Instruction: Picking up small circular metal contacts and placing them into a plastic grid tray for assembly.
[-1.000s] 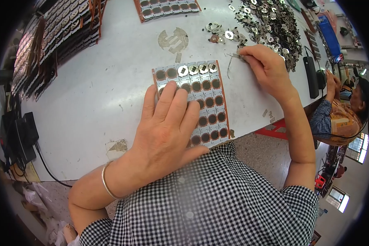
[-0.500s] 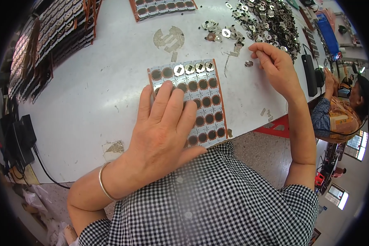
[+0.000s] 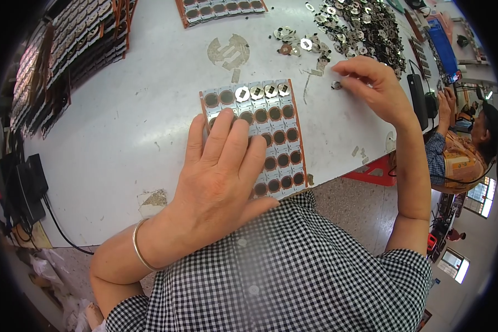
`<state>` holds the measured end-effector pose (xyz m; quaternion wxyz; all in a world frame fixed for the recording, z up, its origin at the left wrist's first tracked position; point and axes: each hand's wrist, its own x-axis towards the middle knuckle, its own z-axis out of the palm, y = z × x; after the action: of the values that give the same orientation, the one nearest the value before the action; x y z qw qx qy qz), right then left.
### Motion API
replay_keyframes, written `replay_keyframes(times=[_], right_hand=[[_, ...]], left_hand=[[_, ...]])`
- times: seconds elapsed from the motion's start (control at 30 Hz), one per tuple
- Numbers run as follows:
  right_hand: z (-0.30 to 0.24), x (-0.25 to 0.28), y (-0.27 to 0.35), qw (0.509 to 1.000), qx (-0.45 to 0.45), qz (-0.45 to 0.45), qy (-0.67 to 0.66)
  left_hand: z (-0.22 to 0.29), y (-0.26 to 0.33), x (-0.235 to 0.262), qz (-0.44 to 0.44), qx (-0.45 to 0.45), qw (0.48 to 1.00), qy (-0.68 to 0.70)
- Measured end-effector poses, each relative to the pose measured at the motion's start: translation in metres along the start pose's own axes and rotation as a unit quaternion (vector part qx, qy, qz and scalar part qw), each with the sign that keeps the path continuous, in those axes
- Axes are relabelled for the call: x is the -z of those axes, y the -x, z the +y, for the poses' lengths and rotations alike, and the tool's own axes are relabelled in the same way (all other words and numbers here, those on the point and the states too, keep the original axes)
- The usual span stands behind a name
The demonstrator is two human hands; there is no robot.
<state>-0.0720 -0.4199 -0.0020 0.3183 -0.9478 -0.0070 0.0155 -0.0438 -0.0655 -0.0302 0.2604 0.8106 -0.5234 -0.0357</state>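
Observation:
A panel of small circuit boards lies on the table in front of me, with rows of dark round pads between orange edge strips. Several silver metal clips sit on pads along its far row, at the right of that row. My left hand rests flat over the panel's left part, fingers spread, hiding many pads. To the right of the panel, my right hand hovers with thumb and forefinger apart and nothing visible between them. A single metal clip lies just beneath its fingertips.
A large heap of metal clips spreads at the far right, with a smaller cluster beside it. Stacked panels stand at the far left; another panel lies at the back. A co-worker sits at right.
My right thumb and forefinger have spread apart, and the hand has shifted slightly, bringing its fingertips over the single clip. The left hand and the panel have stayed in place.

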Motion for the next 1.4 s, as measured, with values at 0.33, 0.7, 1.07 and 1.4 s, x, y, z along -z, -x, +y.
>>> replay_keyframes(times=[0.33, 0.7, 1.07, 1.4], right_hand=[[-0.009, -0.005, -0.002, 1.000, -0.022, -0.009, 0.012], [-0.057, -0.038, -0.014, 0.978, -0.078, -0.046, -0.187], [-0.115, -0.102, -0.041, 0.977, -0.049, -0.025, -0.204], [-0.120, -0.105, -0.045, 0.988, -0.021, -0.008, -0.153]], left_hand=[[-0.001, 0.000, 0.001, -0.004, -0.003, 1.000, 0.000], [0.003, 0.001, 0.002, -0.014, 0.011, 0.999, 0.050], [0.003, 0.003, -0.004, 0.011, 0.013, 0.999, 0.041], [0.003, 0.003, -0.001, -0.004, 0.012, 0.999, 0.036]])
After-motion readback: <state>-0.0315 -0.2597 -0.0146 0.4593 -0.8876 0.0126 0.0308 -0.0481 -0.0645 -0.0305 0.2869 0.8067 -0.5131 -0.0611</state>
